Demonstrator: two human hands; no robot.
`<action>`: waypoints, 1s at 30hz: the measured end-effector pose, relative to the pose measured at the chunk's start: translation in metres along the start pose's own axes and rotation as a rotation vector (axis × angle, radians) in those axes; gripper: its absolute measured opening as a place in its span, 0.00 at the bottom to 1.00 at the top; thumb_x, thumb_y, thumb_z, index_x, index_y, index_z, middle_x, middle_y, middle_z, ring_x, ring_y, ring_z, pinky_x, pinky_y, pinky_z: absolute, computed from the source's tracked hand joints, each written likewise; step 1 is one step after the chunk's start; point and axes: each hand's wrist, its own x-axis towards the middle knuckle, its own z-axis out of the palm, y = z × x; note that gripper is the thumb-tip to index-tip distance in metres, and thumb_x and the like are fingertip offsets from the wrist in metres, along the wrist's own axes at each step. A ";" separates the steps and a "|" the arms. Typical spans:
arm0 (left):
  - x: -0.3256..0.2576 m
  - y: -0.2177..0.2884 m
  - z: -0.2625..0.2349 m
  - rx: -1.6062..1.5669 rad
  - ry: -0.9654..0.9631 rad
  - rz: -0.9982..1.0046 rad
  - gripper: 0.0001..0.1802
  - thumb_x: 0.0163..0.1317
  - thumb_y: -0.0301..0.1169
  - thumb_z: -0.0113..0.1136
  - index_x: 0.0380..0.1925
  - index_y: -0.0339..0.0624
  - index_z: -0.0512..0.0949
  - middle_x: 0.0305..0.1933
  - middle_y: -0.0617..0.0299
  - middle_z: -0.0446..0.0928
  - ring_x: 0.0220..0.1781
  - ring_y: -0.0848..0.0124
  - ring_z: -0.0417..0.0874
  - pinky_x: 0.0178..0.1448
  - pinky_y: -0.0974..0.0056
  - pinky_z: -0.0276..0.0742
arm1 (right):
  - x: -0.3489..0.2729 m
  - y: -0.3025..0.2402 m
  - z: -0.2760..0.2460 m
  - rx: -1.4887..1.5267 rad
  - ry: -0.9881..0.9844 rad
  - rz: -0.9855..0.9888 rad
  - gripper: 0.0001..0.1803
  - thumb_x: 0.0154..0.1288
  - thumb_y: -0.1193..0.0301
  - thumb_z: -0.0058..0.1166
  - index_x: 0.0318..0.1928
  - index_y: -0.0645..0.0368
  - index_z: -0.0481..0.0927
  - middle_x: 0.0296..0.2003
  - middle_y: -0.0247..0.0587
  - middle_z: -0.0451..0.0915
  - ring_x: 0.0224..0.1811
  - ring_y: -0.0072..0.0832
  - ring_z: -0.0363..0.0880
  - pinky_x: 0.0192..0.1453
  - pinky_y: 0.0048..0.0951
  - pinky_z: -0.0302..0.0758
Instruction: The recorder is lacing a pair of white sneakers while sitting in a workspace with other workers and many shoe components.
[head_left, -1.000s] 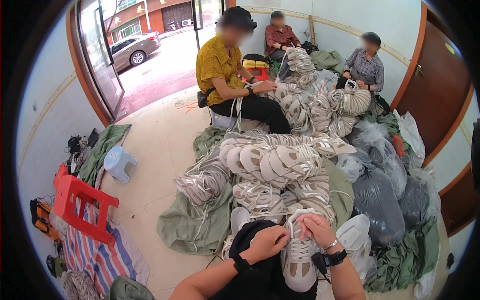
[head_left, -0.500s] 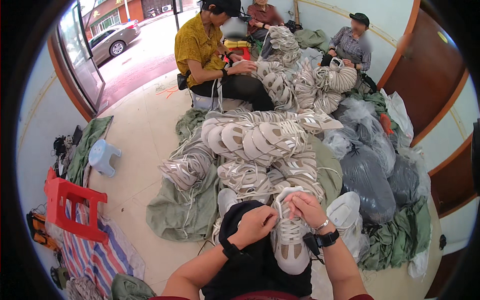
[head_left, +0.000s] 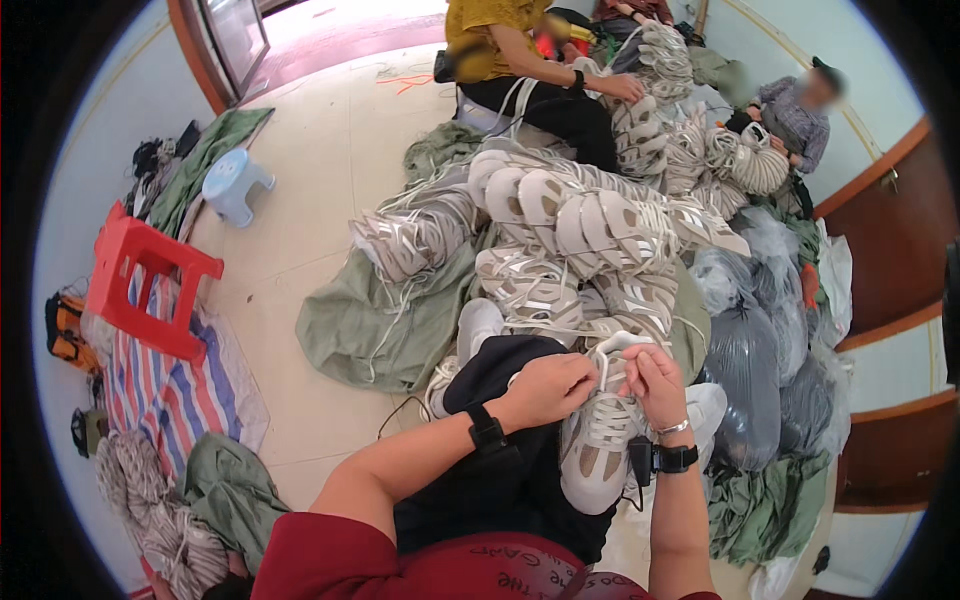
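Observation:
A beige and white sneaker (head_left: 597,455) rests on my lap, toe toward me, with pale laces (head_left: 610,418) threaded up its front. My left hand (head_left: 550,388) is closed in a pinch at the left side of the shoe's opening, on what looks like a lace end. On the opposite side my right hand (head_left: 656,385) pinches the shoelace between thumb and fingertips, its other fingers curled. The thin strands at the fingertips are hard to make out. Just beyond lies a big pile of similar sneakers (head_left: 620,230), nested in rows with loose laces trailing.
Green cloth sacks (head_left: 385,325) spread under the pile. To the right stand dark plastic bags (head_left: 745,375). At left are a red stool (head_left: 140,290), a blue stool (head_left: 235,187) and a striped sheet (head_left: 185,395). A co-worker in a yellow shirt (head_left: 490,45) handles shoes; others sit behind.
My view has tilted down and turned left, so the scene sits farther right and higher. Both hands stay at the sneaker's laces, a little closer together.

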 end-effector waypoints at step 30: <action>0.001 0.001 -0.007 -0.175 0.028 -0.042 0.04 0.58 0.26 0.61 0.32 0.39 0.78 0.29 0.58 0.77 0.27 0.64 0.79 0.32 0.64 0.74 | 0.023 -0.008 0.023 -0.365 0.046 0.219 0.15 0.74 0.63 0.43 0.45 0.59 0.78 0.24 0.25 0.69 0.19 0.12 0.68 0.22 0.16 0.71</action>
